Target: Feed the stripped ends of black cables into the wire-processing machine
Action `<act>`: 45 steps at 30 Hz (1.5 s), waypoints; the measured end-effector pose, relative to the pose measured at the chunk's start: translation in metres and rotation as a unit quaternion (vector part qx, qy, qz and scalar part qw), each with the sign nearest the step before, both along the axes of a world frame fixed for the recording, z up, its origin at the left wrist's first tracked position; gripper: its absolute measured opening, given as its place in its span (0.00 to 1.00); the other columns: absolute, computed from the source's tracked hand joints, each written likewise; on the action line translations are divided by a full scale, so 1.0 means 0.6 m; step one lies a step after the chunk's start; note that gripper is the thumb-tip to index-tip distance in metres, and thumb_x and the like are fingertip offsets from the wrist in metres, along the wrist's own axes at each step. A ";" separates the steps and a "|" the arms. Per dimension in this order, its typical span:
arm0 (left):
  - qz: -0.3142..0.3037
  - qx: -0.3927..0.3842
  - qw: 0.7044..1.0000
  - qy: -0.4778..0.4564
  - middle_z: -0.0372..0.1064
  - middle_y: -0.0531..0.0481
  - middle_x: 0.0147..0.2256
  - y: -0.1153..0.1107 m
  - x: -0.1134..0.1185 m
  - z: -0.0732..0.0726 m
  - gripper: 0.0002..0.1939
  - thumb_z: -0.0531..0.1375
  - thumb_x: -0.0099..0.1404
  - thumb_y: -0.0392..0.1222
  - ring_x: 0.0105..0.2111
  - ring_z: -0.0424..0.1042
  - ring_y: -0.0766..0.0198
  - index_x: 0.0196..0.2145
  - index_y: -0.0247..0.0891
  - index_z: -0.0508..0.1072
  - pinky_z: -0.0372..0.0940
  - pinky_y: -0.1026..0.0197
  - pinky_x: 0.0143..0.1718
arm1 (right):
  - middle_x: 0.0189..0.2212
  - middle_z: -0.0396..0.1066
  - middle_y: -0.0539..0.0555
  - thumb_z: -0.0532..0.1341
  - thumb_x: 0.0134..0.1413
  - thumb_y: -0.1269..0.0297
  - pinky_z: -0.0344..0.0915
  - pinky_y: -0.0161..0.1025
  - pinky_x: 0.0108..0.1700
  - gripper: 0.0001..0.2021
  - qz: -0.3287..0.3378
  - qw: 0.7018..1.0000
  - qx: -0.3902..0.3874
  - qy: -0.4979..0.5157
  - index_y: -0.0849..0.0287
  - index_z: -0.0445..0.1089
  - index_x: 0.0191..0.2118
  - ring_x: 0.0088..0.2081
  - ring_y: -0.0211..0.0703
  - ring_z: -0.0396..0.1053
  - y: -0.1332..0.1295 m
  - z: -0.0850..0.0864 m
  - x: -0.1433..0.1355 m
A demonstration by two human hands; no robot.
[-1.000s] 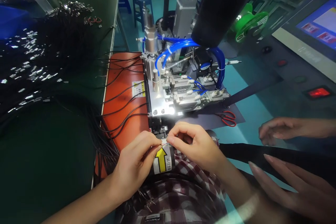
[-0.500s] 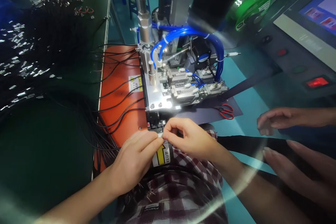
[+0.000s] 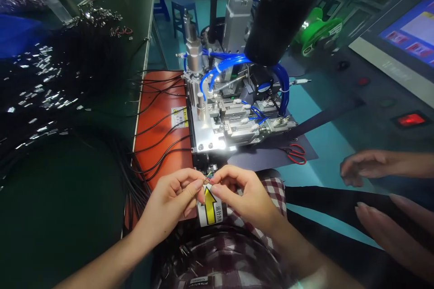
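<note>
Left hand (image 3: 166, 201) and right hand (image 3: 242, 194) pinch thin wires (image 3: 209, 180) (red and green show) near the arrow label (image 3: 210, 212); separating strands seems in hand, the next move wanting a delicate grip.

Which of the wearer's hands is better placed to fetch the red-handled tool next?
Probably the right hand: it is nearer the tool, on that side. The left hand is farther; both pinch thin wires.
</note>
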State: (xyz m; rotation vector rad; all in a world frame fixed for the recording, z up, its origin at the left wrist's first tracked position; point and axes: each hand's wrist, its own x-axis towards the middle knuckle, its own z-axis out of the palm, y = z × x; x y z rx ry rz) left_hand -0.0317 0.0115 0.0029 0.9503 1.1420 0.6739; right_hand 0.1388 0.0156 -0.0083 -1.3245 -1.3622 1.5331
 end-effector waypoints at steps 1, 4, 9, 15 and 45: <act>-0.002 -0.003 1.000 0.001 0.65 0.54 0.22 0.000 -0.001 -0.001 0.13 0.57 0.63 0.48 0.14 0.51 0.76 0.30 0.35 0.68 0.47 0.71 0.15 | 0.22 0.66 0.48 0.62 0.50 0.65 0.56 0.34 0.26 0.04 -0.007 1.000 -0.001 0.001 0.60 0.71 0.29 0.23 0.35 0.60 -0.002 -0.002 -0.004; -0.005 0.001 1.000 0.015 0.64 0.56 0.22 -0.002 -0.001 -0.002 0.12 0.57 0.64 0.48 0.14 0.50 0.76 0.31 0.36 0.68 0.48 0.71 0.15 | 0.22 0.66 0.48 0.60 0.53 0.66 0.57 0.34 0.25 0.06 -0.034 0.999 0.025 -0.021 0.59 0.69 0.27 0.24 0.36 0.61 -0.008 -0.003 -0.013; -0.003 0.125 0.988 0.093 0.65 0.54 0.24 -0.009 0.000 -0.008 0.08 0.57 0.64 0.44 0.25 0.63 0.68 0.32 0.38 0.72 0.60 0.69 0.25 | 0.27 0.69 0.51 0.58 0.55 0.70 0.58 0.40 0.34 0.07 -0.022 0.945 0.254 -0.206 0.58 0.71 0.28 0.28 0.39 0.63 -0.016 0.013 -0.005; -0.043 0.133 0.985 0.096 0.66 0.53 0.28 -0.011 -0.005 -0.012 0.08 0.56 0.65 0.44 0.27 0.63 0.67 0.35 0.40 0.73 0.61 0.68 0.25 | 0.29 0.68 0.51 0.59 0.53 0.73 0.62 0.39 0.37 0.07 0.069 0.965 0.226 -0.114 0.57 0.72 0.29 0.34 0.41 0.65 0.016 0.025 0.025; -0.030 0.113 0.991 0.071 0.57 0.56 0.23 -0.002 -0.006 -0.007 0.12 0.55 0.66 0.46 0.24 0.57 0.70 0.30 0.37 0.69 0.56 0.68 0.25 | 0.30 0.74 0.52 0.60 0.51 0.73 0.61 0.40 0.33 0.04 -0.029 0.909 0.377 -0.173 0.56 0.68 0.29 0.32 0.43 0.71 -0.015 0.002 -0.006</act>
